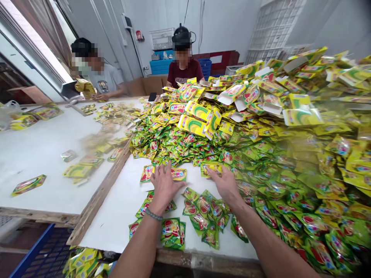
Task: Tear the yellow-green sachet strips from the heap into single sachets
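Resting spread out, the left hand (165, 183) lies on a box (178, 174) on the table (113, 220), perhaps so it won't slide. The right hand (226, 184) touches a yellow pack (211, 168) (I can't tell if it grips). Green packs (204, 204) lie near, maybe for easy reach.

At seven o'clock, the middle of a flat, printed yellow cardboard carton (178, 174) is covered by the bare left hand (165, 183). At three o'clock, the heap of glossy green and yellow sachets (290, 173) is blurred and cut off by the edge. Printed yellow packs (82, 168) are smeared near nine o'clock. The blue plastic crate (43, 255) at eight and stacked white plastic crates (269, 29) between one and two are cropped.
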A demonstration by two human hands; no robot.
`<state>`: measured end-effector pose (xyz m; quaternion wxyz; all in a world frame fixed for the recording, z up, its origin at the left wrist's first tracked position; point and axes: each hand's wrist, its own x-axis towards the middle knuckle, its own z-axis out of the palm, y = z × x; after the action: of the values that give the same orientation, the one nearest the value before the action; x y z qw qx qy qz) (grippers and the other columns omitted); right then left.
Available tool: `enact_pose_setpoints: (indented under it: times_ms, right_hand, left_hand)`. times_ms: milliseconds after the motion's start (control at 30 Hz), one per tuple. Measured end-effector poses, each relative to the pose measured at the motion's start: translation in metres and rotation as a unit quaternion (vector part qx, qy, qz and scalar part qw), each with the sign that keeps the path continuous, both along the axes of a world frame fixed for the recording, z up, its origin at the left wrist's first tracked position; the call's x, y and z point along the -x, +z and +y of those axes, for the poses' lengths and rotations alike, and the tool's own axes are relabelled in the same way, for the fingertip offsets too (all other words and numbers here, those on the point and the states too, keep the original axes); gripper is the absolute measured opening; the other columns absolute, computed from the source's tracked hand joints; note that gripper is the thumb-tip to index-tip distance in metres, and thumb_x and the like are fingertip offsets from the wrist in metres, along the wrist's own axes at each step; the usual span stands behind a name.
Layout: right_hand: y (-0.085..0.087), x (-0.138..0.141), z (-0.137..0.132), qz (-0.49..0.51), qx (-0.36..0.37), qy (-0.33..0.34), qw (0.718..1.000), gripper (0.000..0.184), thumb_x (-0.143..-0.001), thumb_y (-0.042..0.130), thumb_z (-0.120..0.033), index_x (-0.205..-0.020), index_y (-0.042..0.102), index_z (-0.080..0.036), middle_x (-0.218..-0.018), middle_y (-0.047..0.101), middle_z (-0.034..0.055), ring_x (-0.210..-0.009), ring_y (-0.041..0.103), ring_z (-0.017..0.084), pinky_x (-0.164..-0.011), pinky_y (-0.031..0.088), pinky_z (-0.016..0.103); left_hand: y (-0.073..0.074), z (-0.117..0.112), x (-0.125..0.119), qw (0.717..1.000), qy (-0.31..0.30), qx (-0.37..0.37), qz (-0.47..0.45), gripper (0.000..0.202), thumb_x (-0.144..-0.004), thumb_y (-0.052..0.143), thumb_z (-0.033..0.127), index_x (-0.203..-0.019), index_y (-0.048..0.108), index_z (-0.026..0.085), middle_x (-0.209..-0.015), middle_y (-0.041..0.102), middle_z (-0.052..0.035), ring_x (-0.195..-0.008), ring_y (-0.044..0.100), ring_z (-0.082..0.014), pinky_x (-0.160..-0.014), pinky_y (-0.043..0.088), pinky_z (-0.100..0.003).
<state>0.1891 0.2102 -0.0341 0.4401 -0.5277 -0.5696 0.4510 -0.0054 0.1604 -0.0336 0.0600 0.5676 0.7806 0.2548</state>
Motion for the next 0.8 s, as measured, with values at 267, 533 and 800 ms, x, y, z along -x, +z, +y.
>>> enact_pose_setpoints:
  times_ms: [267,533,800]
  right_hand:
    - [-0.008,-0.005,0.006,-0.18,-0.079,0.175,0.965,0.036,-0.073,0.068,-0.037,-0.103,0.07,-0.018,-0.124,0.062,0.0121,-0.118,0.053,0.029,-0.102,0.038,0.045]
    - [-0.017,-0.006,0.01,-0.215,-0.084,0.187,0.955,0.023,-0.068,0.073,-0.034,-0.085,0.073,-0.018,-0.105,0.063,0.0095,-0.091,0.06,0.024,-0.084,0.046,0.036]
    - [-0.007,0.007,-0.005,0.091,0.044,0.147,0.984,0.032,-0.068,0.072,-0.043,-0.087,0.071,-0.017,-0.075,0.068,0.0033,-0.067,0.063,0.019,-0.064,0.051,0.032]
  left_hand:
    - [-0.012,0.001,-0.013,0.974,-0.227,-0.016,0.026,0.045,-0.075,0.055,0.009,-0.117,0.06,0.022,-0.115,0.065,-0.0059,-0.122,0.039,-0.0299,-0.101,0.034,-0.047]
    - [-0.008,-0.003,-0.018,0.998,0.007,0.007,-0.055,0.029,-0.087,0.048,0.041,-0.079,0.063,0.018,-0.071,0.066,-0.0094,-0.072,0.062,-0.026,-0.069,0.042,-0.034]
    - [-0.006,0.006,-0.028,0.832,-0.054,-0.015,-0.552,0.043,-0.074,0.066,0.052,-0.1,0.061,0.018,-0.084,0.073,-0.0071,-0.073,0.067,-0.0206,-0.069,0.049,-0.03]
